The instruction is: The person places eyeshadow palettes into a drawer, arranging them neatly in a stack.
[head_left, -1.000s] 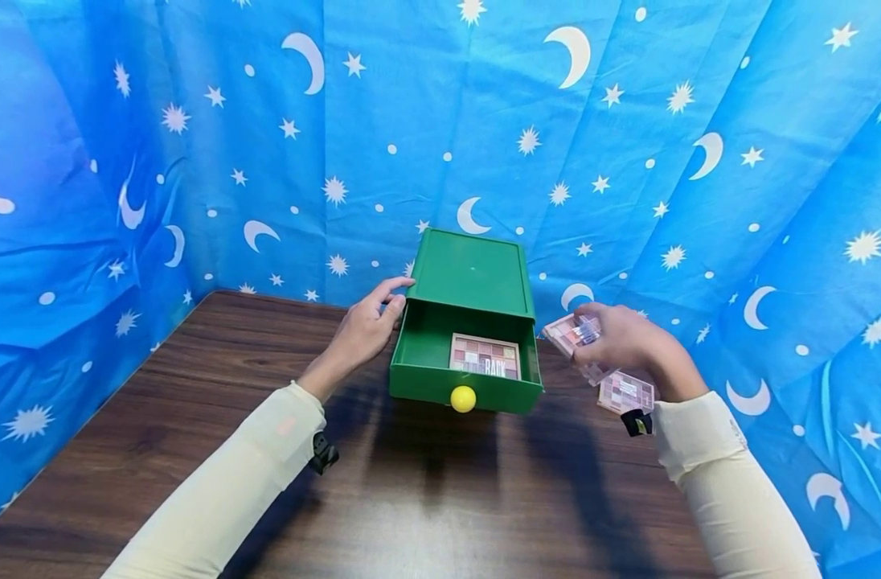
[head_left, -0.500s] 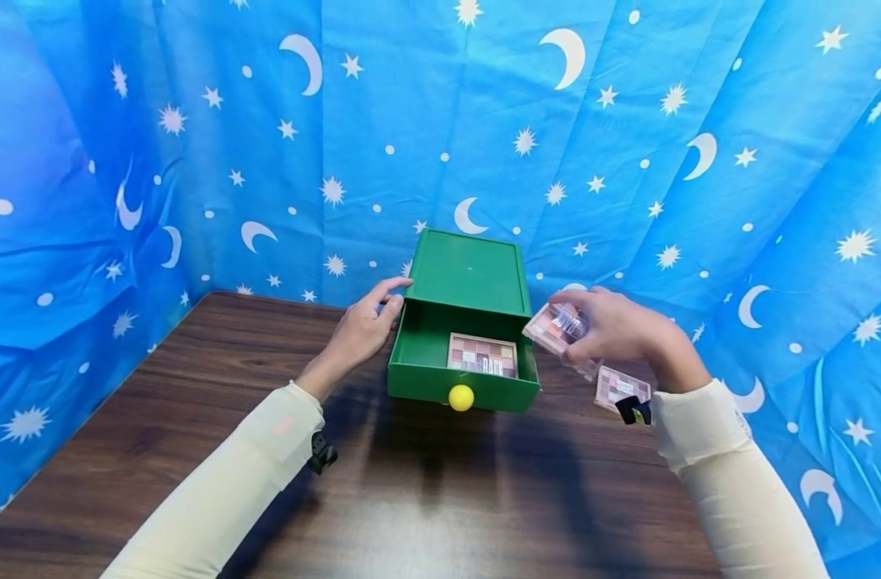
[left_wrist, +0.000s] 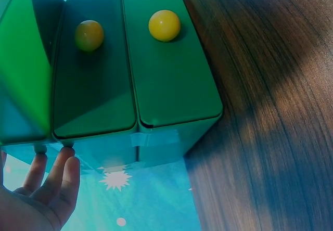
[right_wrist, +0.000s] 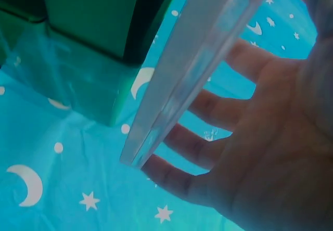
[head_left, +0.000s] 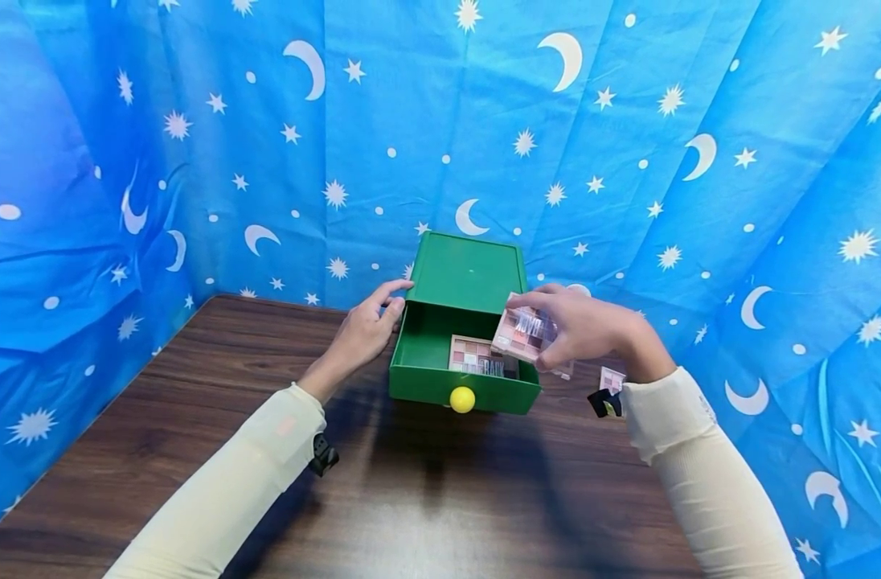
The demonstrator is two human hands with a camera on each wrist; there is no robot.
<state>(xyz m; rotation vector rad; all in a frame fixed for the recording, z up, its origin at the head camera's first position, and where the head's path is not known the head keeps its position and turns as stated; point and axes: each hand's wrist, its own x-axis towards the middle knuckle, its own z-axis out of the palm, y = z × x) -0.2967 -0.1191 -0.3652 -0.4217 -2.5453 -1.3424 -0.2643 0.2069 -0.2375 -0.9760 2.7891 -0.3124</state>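
My right hand (head_left: 588,330) grips an eyeshadow palette (head_left: 523,330) with a clear cover, tilted above the right side of the pulled-out drawer (head_left: 419,384). In the right wrist view the held palette (right_wrist: 192,69) is edge-on, fingers behind it. A second palette (head_left: 469,354) lies inside the drawer, partly covered by the held one. My left hand (head_left: 364,334) touches the left side of the green drawer unit (head_left: 473,269); in the left wrist view its fingertips (left_wrist: 67,155) meet the side wall, fairly straight.
Another palette (head_left: 612,380) lies on the brown wooden table (head_left: 440,498), partly hidden by the right wrist strap. The drawer has a yellow knob (head_left: 462,400). Two closed drawers (left_wrist: 177,80) with yellow knobs show in the left wrist view. A blue star-and-moon cloth (head_left: 383,96) hangs behind.
My right hand has carried its palette leftward from beside the drawer unit to above the open drawer. The left hand stays at the unit's side.
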